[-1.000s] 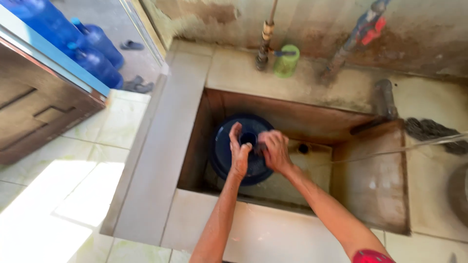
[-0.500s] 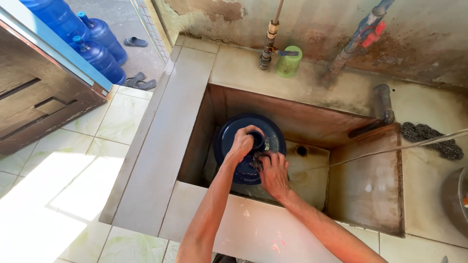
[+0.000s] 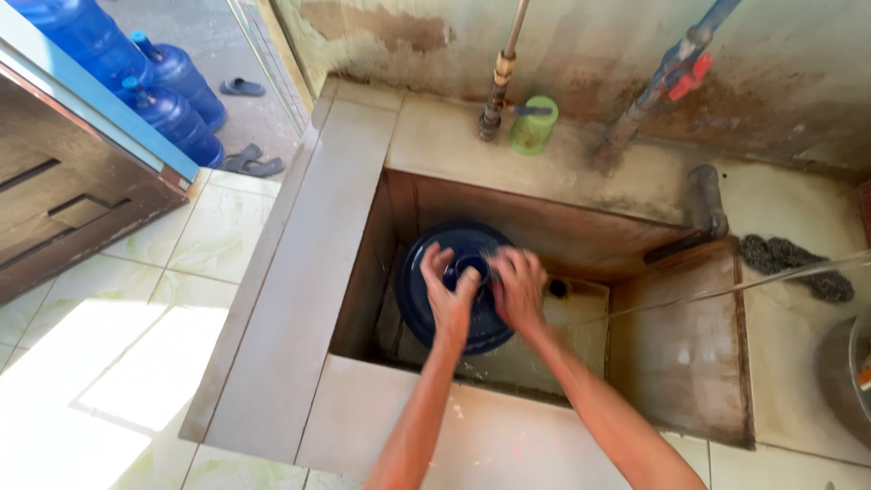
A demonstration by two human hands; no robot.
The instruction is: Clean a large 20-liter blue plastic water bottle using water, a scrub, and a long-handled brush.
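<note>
Stained tiled basin (image 3: 299, 299), pale floor tiles (image 3: 209, 236)

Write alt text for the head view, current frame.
Both hands, left hand and right hand, rest on the neck end of a large blue jug standing in a sunken tiled basin. A green cup sits by the pipes behind; more blue jugs stand outside, upper left.

Single head-worn view, steeply downward from above, fairly near over the tiled basin (image 3: 363, 272).
</note>
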